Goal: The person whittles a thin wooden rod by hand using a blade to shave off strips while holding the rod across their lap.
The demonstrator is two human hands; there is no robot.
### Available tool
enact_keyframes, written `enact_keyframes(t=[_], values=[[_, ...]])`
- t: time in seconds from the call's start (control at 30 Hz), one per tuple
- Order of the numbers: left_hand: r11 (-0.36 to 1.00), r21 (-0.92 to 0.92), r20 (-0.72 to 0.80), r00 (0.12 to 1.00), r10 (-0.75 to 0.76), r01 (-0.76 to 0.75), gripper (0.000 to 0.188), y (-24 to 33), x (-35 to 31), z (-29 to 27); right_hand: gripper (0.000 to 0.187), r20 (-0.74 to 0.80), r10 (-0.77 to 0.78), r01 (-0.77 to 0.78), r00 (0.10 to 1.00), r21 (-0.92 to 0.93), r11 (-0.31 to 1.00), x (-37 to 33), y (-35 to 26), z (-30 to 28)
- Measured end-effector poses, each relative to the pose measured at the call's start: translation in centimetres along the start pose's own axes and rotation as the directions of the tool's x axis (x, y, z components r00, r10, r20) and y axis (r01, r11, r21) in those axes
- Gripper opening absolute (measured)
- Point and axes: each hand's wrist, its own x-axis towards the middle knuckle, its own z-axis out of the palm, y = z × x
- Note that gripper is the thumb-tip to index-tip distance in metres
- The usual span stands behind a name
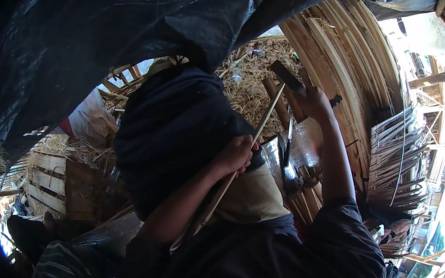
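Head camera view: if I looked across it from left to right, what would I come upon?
Pale wooden slats → a whitish sack → the left hand gripping a pale strip → the right hand holding a dark tool → a bundle of thin strips.

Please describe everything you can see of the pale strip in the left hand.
The strip is long, narrow and tan, resembling split bamboo or wood. It slants through the closed left hand, its upper tip near the dark tool in the right hand; whether they touch is unclear. Its lower part runs beside the left forearm.
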Motion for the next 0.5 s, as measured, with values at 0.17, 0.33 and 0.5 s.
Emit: enact_keyframes(t=[0.17,0.33,0.5], values=[[0.999,-0.042,0.028,1.000,-0.010,0.011,0.038,-0.1,0.0,-0.5,0.040,0.188,-0.358,0.306,0.914,0.259,0.916,-2.6,1.0,2.1],[0.998,-0.048,0.048,0.998,-0.037,0.039,0.038,-0.2,0.4,-0.3,0.031,0.232,-0.391,0.339,0.891,0.237,0.911,-4.0,4.0,6.1],[0.983,-0.116,0.097,0.986,-0.133,0.144,0.039,0.1,0.8,-0.6,0.034,0.207,-0.359,0.296,0.910,0.283,0.912,-5.2,4.0,7.4]])
